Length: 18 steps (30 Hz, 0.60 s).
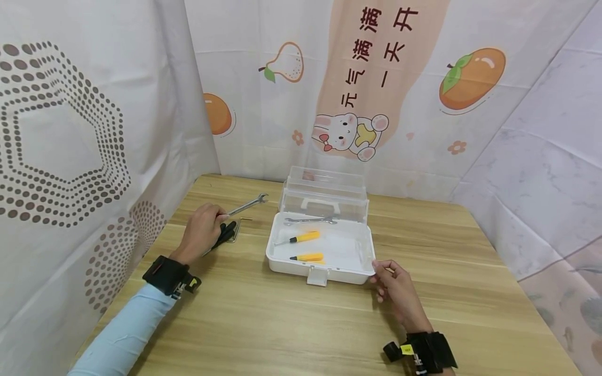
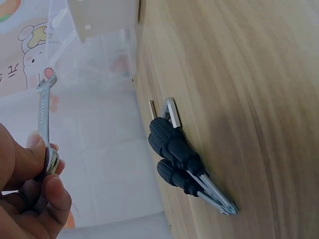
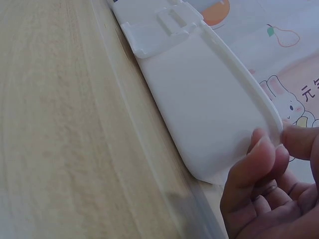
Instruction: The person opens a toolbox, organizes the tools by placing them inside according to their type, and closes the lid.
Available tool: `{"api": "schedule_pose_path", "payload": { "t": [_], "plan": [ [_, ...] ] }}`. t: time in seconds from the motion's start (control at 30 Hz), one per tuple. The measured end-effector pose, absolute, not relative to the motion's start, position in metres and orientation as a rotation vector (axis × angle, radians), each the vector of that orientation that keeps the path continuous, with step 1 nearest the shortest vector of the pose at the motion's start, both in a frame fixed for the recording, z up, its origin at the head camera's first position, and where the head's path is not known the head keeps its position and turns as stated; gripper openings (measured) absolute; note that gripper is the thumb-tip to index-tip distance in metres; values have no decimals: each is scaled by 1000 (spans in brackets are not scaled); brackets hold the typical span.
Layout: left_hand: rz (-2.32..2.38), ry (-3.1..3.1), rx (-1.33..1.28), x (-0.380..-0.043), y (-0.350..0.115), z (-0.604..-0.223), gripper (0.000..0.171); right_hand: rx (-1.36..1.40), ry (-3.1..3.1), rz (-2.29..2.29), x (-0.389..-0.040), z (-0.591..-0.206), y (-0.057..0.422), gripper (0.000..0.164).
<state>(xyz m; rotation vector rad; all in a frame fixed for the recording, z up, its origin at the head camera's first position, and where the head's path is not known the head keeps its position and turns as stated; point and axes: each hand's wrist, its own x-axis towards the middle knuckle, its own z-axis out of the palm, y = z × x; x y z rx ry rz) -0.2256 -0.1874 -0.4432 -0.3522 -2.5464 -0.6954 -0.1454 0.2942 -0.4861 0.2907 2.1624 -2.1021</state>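
Observation:
My left hand (image 1: pixel 201 230) pinches one end of a silver open-ended wrench (image 2: pixel 44 114), raised above the table left of a white toolbox (image 1: pixel 287 267). Below that hand lie black-handled screwdrivers (image 2: pixel 172 144) and a hex key (image 2: pixel 172 112). The toolbox stands with its clear lid (image 1: pixel 324 190) tipped back. Inside it rest another wrench (image 1: pixel 311 221) and yellow-handled screwdrivers (image 1: pixel 307 237). At the box's front right corner, my right hand (image 1: pixel 397 287) pinches the rim between thumb and fingers, as the right wrist view also shows.
The wooden table (image 1: pixel 451 271) carries all of these things. Printed curtains (image 1: pixel 263 104) hang behind it and at both sides. A white latch (image 1: pixel 317 275) sticks out from the toolbox front. A small brass-coloured hex key (image 1: pixel 246 219) lies left of the box.

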Motion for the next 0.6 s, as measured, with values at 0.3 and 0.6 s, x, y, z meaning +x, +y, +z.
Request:
{"api": "schedule_pose_path", "payload": {
  "t": [0.3,0.6],
  "plan": [
    [-699,-2526,-387,-227,-179,-441,14,291,2166,-2104,-146,-486,294,44],
    [-703,-2471,-437,-226,-171,-437,12,280,2167,-2105,-144,-484,294,43]
  ]
}}
